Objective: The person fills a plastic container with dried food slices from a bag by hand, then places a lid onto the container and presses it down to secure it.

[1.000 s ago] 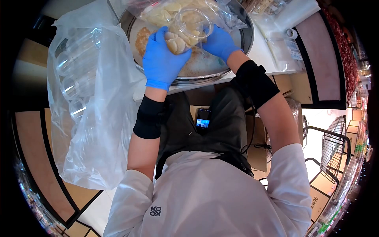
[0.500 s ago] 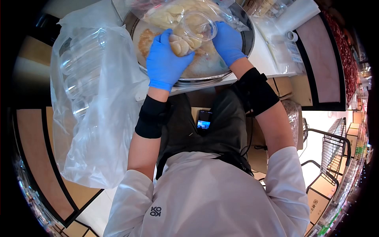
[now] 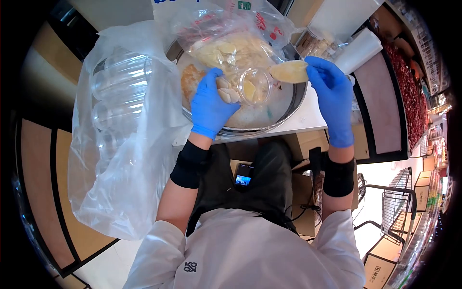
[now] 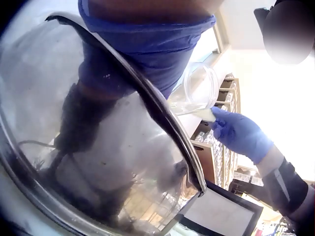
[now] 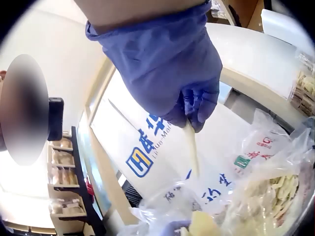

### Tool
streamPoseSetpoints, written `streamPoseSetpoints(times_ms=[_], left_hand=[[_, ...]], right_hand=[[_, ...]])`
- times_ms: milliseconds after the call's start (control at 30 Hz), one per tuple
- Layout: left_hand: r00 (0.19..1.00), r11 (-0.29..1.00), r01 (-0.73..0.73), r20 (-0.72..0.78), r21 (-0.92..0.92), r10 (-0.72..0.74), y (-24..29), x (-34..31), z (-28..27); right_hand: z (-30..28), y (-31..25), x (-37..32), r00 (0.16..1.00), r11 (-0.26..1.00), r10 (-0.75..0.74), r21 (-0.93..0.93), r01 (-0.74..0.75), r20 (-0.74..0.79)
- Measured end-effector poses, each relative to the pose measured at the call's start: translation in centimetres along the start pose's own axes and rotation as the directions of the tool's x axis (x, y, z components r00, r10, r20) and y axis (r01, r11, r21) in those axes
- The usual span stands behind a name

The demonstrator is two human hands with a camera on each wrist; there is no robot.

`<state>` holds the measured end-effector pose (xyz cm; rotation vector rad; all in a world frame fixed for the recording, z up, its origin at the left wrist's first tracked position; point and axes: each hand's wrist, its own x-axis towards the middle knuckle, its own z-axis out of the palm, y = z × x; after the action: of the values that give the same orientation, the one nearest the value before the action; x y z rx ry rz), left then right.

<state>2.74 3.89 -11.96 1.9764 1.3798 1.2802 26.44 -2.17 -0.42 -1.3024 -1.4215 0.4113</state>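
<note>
By a shiny round tray [image 3: 260,129], the left hand [image 3: 211,107] grips pale slices [image 3: 227,92], the right hand [image 3: 333,98] one thin oval [image 3: 290,72].

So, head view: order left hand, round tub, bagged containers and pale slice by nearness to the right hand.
1. Pale slice, in the right hand.
2. Round tub, to its left.
3. Left hand, beyond the tub.
4. Bagged containers, far left.

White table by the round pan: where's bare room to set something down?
A small patch of white table between the pan and right hand. Crowded: inside the pan, with slice bag, clear tub and left hand; left of it, the cup bag.
</note>
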Motion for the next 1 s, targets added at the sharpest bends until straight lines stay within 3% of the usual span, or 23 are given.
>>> streamPoseSetpoints(times_ms=[133,233,300,433,500,633,733,800,933,1000], left_hand=[[0.998,0.999,-0.025,-0.051,0.041,0.027,-0.4,-0.1,0.4],[0.995,0.996,-0.048,-0.083,0.076,0.055,-0.1,-0.2,0.3],[0.993,0.996,-0.042,-0.103,0.085,0.051,-0.3,-0.2,0.4],[0.995,0.995,-0.047,-0.088,0.083,0.055,-0.2,-0.3,0.2],[0.993,0.997,-0.062,-0.096,0.047,0.066,-0.4,-0.4,0.3],[0.984,0.985,-0.091,-0.136,0.147,0.111,0.7,-0.5,-0.3],[0.985,0.970,-0.141,-0.069,0.200,0.157,0.3,-0.5,-0.2],[0.985,0.985,-0.161,-0.046,0.062,0.164,0.3,-0.3,-0.1],[0.971,0.973,-0.231,-0.070,-0.017,0.229,0.1,0.0,0.0],[0.974,0.971,-0.226,-0.002,-0.074,0.226,0.4,0.0,-0.3]], right_hand=[[0.8,-2.2,-1.5,0.999,0.997,0.007,0.071,-0.010,0.036],[1.2,-2.4,-1.8,0.992,0.992,-0.114,-0.068,0.110,-0.059],[0.9,-3.0,-2.0,0.988,0.998,-0.067,-0.030,0.063,-0.142],[0.6,-2.3,-2.4,0.985,0.999,-0.033,0.007,0.034,-0.167],[1.8,-1.9,-2.7,0.992,0.973,0.124,0.196,-0.124,0.015],[3.9,-0.4,-3.0,0.978,0.973,0.178,0.128,-0.192,0.108],[3.9,-0.7,-3.2,0.956,0.979,0.190,0.036,-0.203,0.221],[3.3,-1.3,-3.2,0.936,0.990,0.136,-0.087,-0.114,0.325],[3.1,-2.5,-3.4,0.974,0.951,0.007,-0.303,0.063,0.225],[3.6,-2.1,-3.6,0.895,0.783,-0.362,-0.435,0.444,0.262]])
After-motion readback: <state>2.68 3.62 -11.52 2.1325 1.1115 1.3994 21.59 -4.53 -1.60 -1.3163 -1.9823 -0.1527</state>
